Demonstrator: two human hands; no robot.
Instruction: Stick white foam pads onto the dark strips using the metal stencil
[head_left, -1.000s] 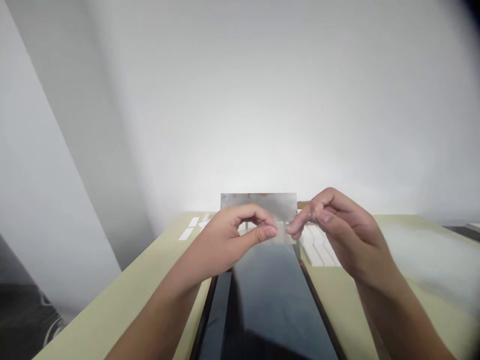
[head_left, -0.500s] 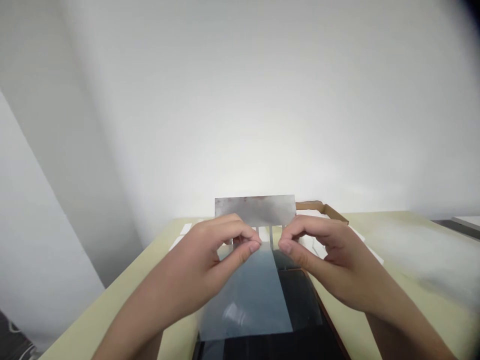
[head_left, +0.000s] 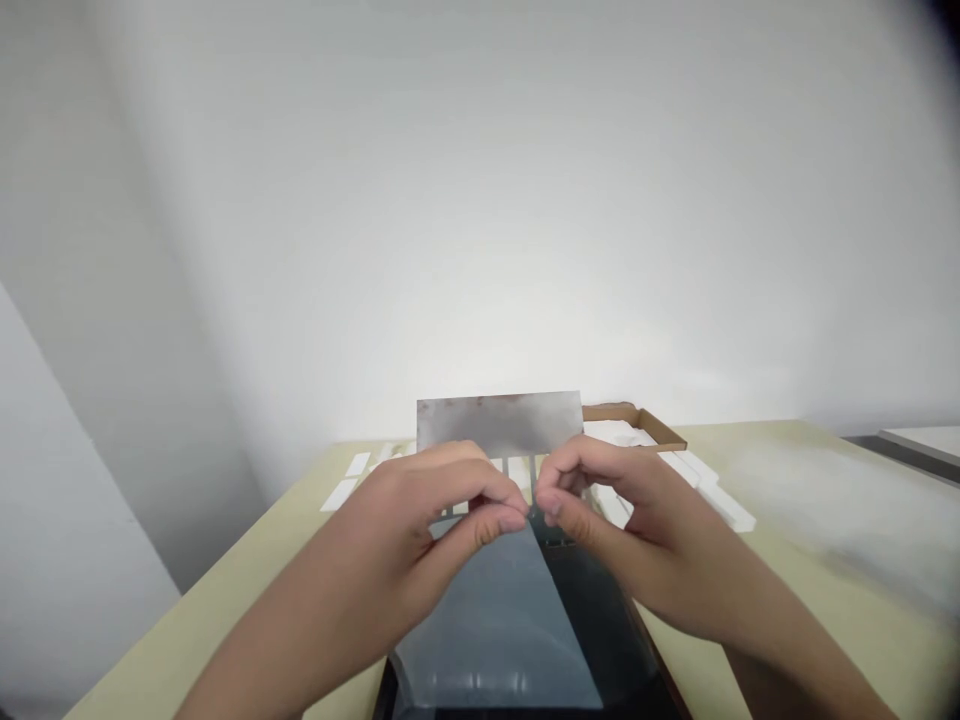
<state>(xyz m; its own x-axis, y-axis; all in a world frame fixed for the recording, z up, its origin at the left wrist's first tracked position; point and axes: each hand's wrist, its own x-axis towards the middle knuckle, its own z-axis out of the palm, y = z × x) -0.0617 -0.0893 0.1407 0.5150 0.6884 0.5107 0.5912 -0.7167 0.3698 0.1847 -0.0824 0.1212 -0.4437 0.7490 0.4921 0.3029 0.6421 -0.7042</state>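
Together, left hand, right hand, fingers pinching clear film, metal plate behind

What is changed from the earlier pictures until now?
The left hand and right hand moved inward, and their fingertips now nearly meet at the top edge of the clear film sheet, which now spreads down over the dark panel. The grey metal plate behind stayed as it was.

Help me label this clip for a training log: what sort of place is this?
Probably an indoor craft or assembly bench. The left hand and right hand pinch a clear film above a dark framed panel, and white strips and a cardboard tray lie on the pale table.
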